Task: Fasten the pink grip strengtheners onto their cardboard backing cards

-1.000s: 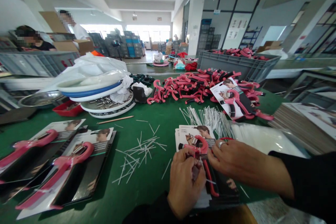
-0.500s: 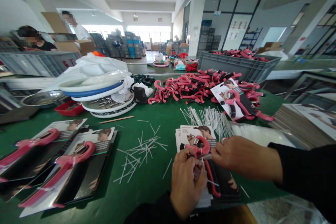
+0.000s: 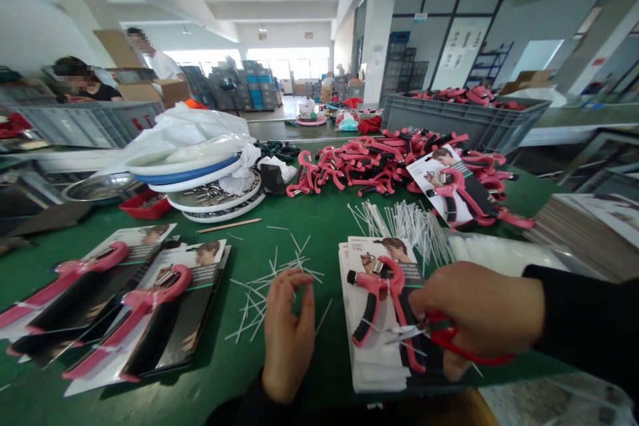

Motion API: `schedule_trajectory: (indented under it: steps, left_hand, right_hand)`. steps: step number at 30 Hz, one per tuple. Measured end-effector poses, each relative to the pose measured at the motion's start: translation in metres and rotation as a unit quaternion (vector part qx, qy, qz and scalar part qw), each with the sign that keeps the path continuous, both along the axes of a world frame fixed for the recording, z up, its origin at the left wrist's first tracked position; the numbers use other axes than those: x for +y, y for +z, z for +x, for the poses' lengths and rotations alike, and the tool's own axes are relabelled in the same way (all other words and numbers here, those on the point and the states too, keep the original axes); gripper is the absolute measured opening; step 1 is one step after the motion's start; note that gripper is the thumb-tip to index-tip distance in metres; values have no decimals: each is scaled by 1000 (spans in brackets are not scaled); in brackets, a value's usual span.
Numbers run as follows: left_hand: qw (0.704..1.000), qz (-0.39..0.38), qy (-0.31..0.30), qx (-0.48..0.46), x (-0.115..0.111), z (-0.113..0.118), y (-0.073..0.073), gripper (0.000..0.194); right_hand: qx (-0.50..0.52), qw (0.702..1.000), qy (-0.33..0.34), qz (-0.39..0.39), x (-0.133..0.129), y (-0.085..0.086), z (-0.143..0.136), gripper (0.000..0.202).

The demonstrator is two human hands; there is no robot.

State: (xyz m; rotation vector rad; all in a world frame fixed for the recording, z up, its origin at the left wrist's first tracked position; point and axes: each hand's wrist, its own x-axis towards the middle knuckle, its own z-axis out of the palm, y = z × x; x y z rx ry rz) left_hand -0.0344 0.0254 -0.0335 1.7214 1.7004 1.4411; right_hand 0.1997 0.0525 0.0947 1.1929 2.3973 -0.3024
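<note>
A pink and black hand grip (image 3: 393,293) lies on the top card of a stack (image 3: 357,363) at the front, with white ties round its handles. My right hand (image 3: 472,309) holds red-handled scissors (image 3: 469,346), their blades over the grip's lower part near a tie. My left hand (image 3: 289,333) is off the stack to its left, above the loose white tie pieces (image 3: 254,299); its fingers are curved and apart, with nothing visible between them. Carded grips (image 3: 154,306) lie at the left. A bundle of white ties (image 3: 409,226) lies behind the stack.
Behind are a heap of pink grips (image 3: 364,160), a grey crate (image 3: 459,123) and another carded grip (image 3: 456,186). Stacked round trays (image 3: 194,173), a red tray (image 3: 144,205) and a wooden stick (image 3: 229,226) are at the left. Cards (image 3: 584,233) lie right. Two people are far left.
My left hand has let go of the grip and moved left over the tie pieces. Red scissors now show in my right hand, lower over the card. The view has shifted slightly.
</note>
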Motion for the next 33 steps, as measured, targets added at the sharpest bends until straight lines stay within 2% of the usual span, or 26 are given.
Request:
schedule_trajectory:
  steps: [3,5,8,12,17,27,31,33]
  left_hand:
    - [980,-56,-176,68,-17,13,2,19]
    - [967,-94,-219,95,-24,23,4,21]
    - [964,-114,-227,77,-25,28,4,17]
    - [964,-114,-236,37,-18,23,2,18]
    - [965,-116,-237,-2,-12,20,1,18]
    - [963,-120,-238,-43,-10,20,-1,16]
    - [961,-129,-241,-36,-7,19,1,17]
    - [963,-127,-236,-29,-6,18,2,18]
  right_hand:
    - [9,1000,-1,-19,6,-5,-9,36]
    - [25,999,5,-41,11,-7,-12,37]
    - [45,996,-2,-75,16,-10,-13,34]
    - [64,991,-15,-119,23,-12,-15,38]
    - [61,992,21,-108,32,-17,-18,47]
    - [131,983,35,-122,33,-33,-11,49]
    - [163,963,9,-213,28,-40,-7,52]
    - [155,947,-49,-276,26,-38,-2,54]
